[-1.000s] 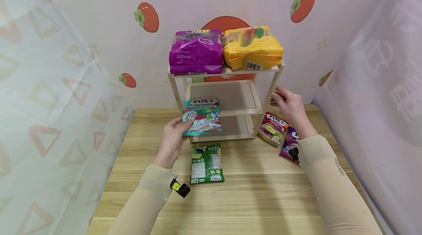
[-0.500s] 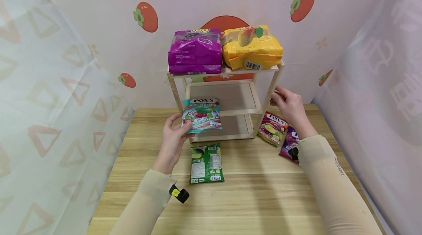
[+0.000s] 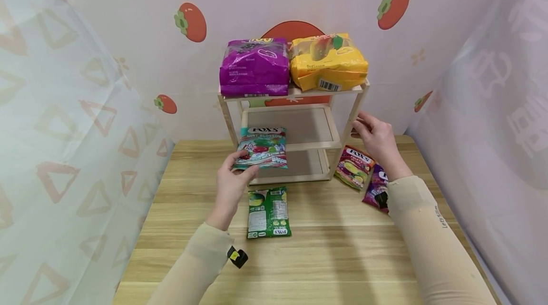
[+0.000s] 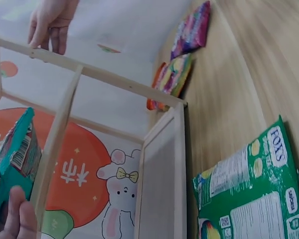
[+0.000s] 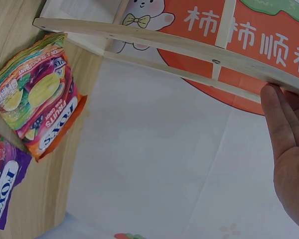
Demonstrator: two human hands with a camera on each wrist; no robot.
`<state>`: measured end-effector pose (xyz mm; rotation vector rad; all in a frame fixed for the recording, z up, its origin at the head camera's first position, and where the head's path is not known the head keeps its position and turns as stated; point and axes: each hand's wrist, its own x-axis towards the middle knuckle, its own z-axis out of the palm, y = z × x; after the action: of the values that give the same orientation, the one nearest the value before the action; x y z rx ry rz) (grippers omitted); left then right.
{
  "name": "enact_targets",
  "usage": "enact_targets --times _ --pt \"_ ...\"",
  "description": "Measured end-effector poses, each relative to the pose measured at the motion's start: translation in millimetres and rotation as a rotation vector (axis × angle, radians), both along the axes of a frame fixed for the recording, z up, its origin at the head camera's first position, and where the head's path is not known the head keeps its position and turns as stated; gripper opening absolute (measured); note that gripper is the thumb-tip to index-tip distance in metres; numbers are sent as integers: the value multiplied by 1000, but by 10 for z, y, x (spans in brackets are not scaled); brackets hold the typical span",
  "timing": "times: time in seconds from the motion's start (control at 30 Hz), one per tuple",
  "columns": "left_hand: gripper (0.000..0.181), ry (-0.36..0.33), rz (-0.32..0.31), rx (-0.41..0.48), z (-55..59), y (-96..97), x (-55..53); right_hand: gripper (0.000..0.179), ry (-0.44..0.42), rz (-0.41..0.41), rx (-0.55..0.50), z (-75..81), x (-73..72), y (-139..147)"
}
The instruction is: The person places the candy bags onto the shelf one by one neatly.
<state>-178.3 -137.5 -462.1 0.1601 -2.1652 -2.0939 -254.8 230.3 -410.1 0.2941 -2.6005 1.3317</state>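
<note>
Teal by the left hand [image 3: 231,183], pale wood by the right hand [image 3: 376,138]

The mint packet [image 3: 265,148] by the left hand is teal with red and green print; below that hand, the barcoded packet [image 3: 269,212] is green with white panels. By the right hand, the rack [image 3: 310,146] is pale wood; above left, the mango bag [image 3: 325,64] is yellow, its neighbouring bag [image 3: 254,69] purple; below, the fruits packet [image 3: 354,168] mixes red, orange and green.
</note>
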Motion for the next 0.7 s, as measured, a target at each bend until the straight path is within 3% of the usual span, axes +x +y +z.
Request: enact_targets --times 0.17,0.23,0.7 --pt "36 77 94 -222 -30 37 -13 43 0 -1 0 -2 3 2" --pt "35 100 118 -270 -40 46 -20 43 0 -2 1 -2 4 2" --pt "32 185 203 -372 -97 89 -106 46 -15 -4 -9 5 12 -7"
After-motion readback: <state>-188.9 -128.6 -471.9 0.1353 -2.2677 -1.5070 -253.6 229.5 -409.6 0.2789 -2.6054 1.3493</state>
